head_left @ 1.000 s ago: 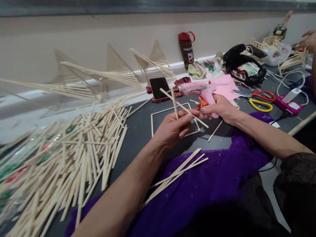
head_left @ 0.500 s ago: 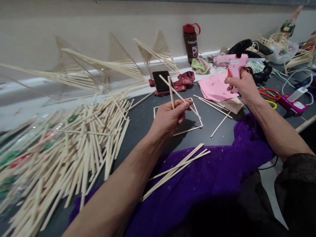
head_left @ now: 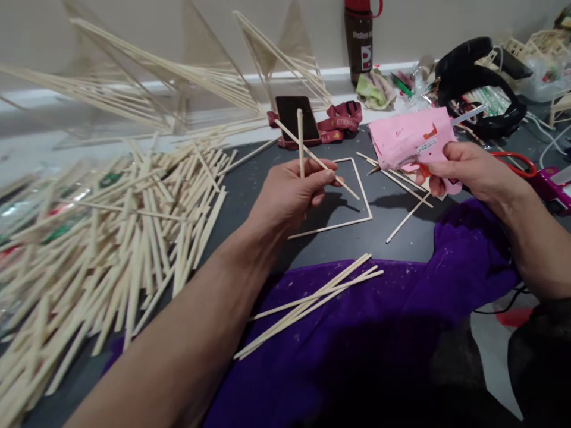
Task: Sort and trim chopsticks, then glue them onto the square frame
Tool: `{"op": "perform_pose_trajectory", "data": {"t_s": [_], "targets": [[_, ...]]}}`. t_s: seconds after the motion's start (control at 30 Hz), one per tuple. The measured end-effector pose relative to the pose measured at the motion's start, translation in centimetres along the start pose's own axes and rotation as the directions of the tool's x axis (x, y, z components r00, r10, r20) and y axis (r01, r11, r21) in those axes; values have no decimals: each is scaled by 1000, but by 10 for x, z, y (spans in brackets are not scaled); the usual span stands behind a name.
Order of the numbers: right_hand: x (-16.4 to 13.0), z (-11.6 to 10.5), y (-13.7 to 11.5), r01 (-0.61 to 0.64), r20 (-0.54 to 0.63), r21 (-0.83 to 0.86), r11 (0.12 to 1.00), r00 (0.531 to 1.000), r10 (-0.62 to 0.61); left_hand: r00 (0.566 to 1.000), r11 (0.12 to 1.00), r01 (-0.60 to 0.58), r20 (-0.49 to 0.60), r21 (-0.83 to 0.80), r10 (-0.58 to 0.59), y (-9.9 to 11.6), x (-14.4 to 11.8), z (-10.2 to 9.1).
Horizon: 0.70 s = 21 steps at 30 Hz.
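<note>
Two thin wooden sticks (head_left: 300, 139) cross each other in my left hand (head_left: 289, 193), pinched between thumb and fingers. One points up, the other slants down to the right. Below that hand, a square frame of sticks (head_left: 363, 187) lies on the grey table, partly hidden by it. My right hand (head_left: 464, 166) is wrapped round a pink glue gun (head_left: 423, 148), whose nozzle points left and down. A clear glue stick juts from its back end. Several loose sticks (head_left: 408, 223) lie under the gun, and several more sticks (head_left: 312, 303) rest on purple cloth (head_left: 383, 303) nearer me.
A big heap of sticks (head_left: 147, 238) covers the left side. Stick structures (head_left: 200, 113) lean at the wall. Behind lie a phone (head_left: 298, 119), a red lanyard (head_left: 341, 122), a dark bottle (head_left: 360, 47), a crumpled wrapper (head_left: 375, 90) and a black headset (head_left: 482, 89).
My right hand has lowered the glue gun and swung its nozzle down to the left. The left hand still holds the crossed sticks. My view has tilted downward.
</note>
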State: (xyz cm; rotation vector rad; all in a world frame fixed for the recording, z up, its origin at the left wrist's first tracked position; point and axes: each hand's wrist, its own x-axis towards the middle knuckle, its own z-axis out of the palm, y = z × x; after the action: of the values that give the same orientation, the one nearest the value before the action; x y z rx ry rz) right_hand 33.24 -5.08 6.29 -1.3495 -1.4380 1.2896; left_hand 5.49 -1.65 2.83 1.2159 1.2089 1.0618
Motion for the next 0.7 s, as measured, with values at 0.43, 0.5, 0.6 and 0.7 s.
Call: {"op": "perform_pose_trajectory", "data": {"t_s": [0.43,0.5,0.6,0.7], "targets": [[-6,8,9,118,280,-342,932,960,-19,990,994,76,114,74,-84,1,-1,2],[-7,8,10,116,268,-380,918,963,-10,988,994,84,127,75,-93,0,-1,3],[-9,7,8,123,257,-438,891,966,-7,986,992,78,139,98,-91,0,-2,4],[-11,8,4,131,281,-495,859,960,16,981,988,77,170,132,-99,3,-3,4]]}}
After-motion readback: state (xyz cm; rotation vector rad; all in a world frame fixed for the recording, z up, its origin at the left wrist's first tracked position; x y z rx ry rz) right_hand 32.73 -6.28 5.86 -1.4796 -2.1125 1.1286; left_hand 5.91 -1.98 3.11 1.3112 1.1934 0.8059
